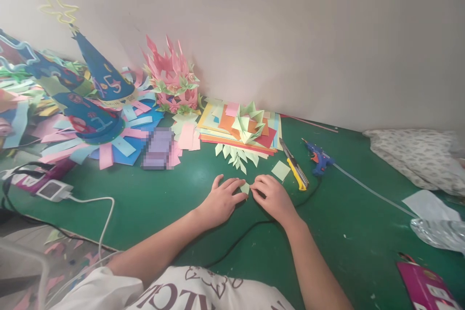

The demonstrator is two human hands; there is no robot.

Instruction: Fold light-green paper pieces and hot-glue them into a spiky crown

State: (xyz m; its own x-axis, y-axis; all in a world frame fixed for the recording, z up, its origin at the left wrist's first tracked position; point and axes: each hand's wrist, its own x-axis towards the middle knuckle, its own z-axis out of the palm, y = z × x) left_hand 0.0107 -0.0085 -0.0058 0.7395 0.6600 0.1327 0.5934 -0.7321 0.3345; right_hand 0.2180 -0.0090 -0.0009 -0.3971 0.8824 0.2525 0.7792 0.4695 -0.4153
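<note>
Head view: both hands rest low on the green tabletop (pixel 174 189), meeting over a small pale green paper piece (pixel 245 187). The left hand (pixel 221 198) lies flat with its fingers loosely spread, fingertips touching the piece from 9 o'clock. The right hand (pixel 272 194) has its fingers drawn together, pinching the piece's edge from 3 o'clock.

At 12 o'clock of the piece, close by, lies a cluster of folded green points (pixel 236 155), and beyond it a stack of coloured paper sheets (pixel 221 128) topped by a green paper star (pixel 249 123). At 1 o'clock sit a loose green square (pixel 281 170) and a yellow utility knife (pixel 295 169); farther out at 2 o'clock is a blue glue gun (pixel 317 159). Its black cord (pixel 240 240) runs under the right wrist. Well apart at 10 o'clock stand a pink paper flower (pixel 172 77) and blue paper cones (pixel 105 77). A white charger (pixel 54 190) lies at 9 o'clock, a patterned cloth (pixel 417 155) at 3 o'clock.
</note>
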